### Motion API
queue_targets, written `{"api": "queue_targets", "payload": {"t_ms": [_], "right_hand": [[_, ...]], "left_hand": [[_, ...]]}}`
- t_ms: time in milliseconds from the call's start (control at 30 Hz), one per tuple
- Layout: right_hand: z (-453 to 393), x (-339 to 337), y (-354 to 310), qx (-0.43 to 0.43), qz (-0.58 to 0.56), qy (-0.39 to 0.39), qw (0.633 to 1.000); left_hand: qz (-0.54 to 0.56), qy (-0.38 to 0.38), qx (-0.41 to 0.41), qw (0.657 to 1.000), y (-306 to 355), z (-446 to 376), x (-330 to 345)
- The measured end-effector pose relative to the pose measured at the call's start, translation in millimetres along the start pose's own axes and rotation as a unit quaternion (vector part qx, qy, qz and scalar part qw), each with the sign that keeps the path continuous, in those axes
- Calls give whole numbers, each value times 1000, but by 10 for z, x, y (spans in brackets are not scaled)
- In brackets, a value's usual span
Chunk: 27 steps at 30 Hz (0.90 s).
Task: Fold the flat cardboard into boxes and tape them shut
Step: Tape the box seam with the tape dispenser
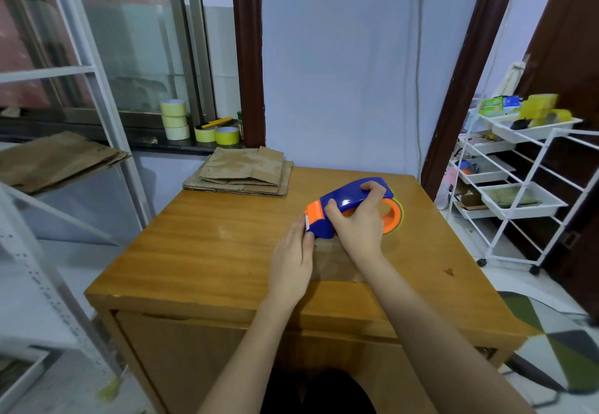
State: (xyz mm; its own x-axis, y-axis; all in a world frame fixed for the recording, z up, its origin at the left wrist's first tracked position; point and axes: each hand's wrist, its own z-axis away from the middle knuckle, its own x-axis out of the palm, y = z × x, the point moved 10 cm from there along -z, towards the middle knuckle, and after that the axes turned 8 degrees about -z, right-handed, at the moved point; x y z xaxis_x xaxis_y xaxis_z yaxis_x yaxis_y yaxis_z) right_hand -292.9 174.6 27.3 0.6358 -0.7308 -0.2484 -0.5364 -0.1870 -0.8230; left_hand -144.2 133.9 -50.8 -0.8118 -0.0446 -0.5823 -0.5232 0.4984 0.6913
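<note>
A blue and orange tape dispenser [348, 201] with a yellowish roll sits low over the wooden table [201, 251], right of centre. My right hand [356, 222] grips its blue handle from above. My left hand [293, 258] lies beside the dispenser's toothed front end, fingers fairly straight, fingertips touching near the blade; a strip of clear tape seems to run from there toward me, hard to make out. A stack of flat cardboard [241, 172] rests at the table's far left corner.
Several tape rolls [176, 120] and a yellow utility knife [215, 122] sit on the window sill behind the table. More flat cardboard [55, 160] lies on a white shelf at left. A white wheeled trolley [525, 186] with trays stands at right.
</note>
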Motion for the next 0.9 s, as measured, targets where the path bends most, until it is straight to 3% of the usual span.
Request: {"api": "queue_targets", "payload": {"t_ms": [67, 133, 500, 667, 900], "right_hand": [[0, -12, 20, 7, -20, 9, 1000], [-16, -25, 37, 7, -37, 14, 999], [-22, -28, 42, 14, -58, 7, 998], [-39, -70, -22, -13, -46, 3, 999], [-79, -131, -33, -11, -66, 0, 998]], "left_hand": [[-104, 19, 30, 994, 68, -29, -75], [-139, 27, 56, 988, 120, -43, -105], [-141, 31, 136, 980, 141, -114, -147], [-264, 133, 221, 929, 272, -89, -228], [-280, 186, 222, 915, 287, -64, -268]]}}
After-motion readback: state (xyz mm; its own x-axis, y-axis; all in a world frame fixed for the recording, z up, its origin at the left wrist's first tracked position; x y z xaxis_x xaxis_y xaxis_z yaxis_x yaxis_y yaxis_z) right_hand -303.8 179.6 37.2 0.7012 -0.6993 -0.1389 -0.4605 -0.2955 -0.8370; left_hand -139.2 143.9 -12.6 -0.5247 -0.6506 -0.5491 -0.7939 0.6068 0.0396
